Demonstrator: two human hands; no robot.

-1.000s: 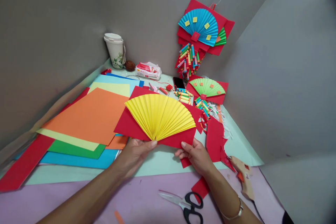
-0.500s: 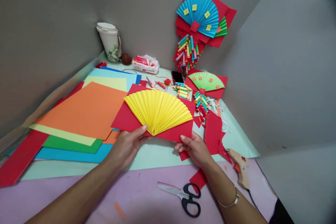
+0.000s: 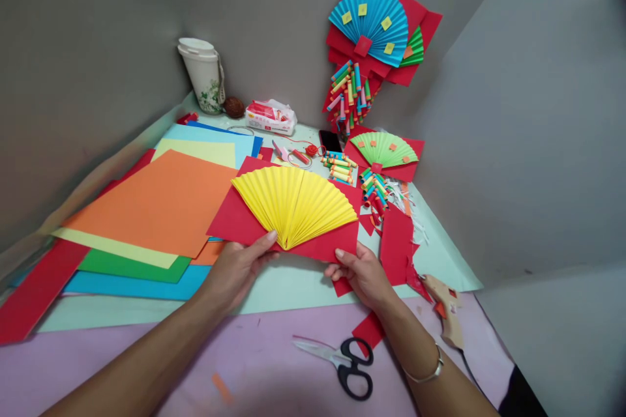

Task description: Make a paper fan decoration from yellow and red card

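Note:
A pleated yellow paper fan (image 3: 298, 205) lies spread on a red card (image 3: 225, 218), its folds meeting at the card's lower edge. My left hand (image 3: 244, 267) pinches that edge, with the thumb on top beside the base of the fan. At the card's lower right corner, my right hand (image 3: 362, 273) grips it between thumb and fingers. The card is held up a little above the table. Below the hands lie black-handled scissors (image 3: 337, 358), and a small red paper piece (image 3: 370, 332) is partly behind my right forearm.
Coloured sheets (image 3: 151, 208) are stacked at left. A glue gun (image 3: 445, 306) lies at right, near red strips (image 3: 395, 244). Behind are a cup (image 3: 203, 75), a tissue pack (image 3: 270, 117), paper rolls (image 3: 339, 167), a green fan (image 3: 385, 148) and a hanging fan decoration (image 3: 372, 26).

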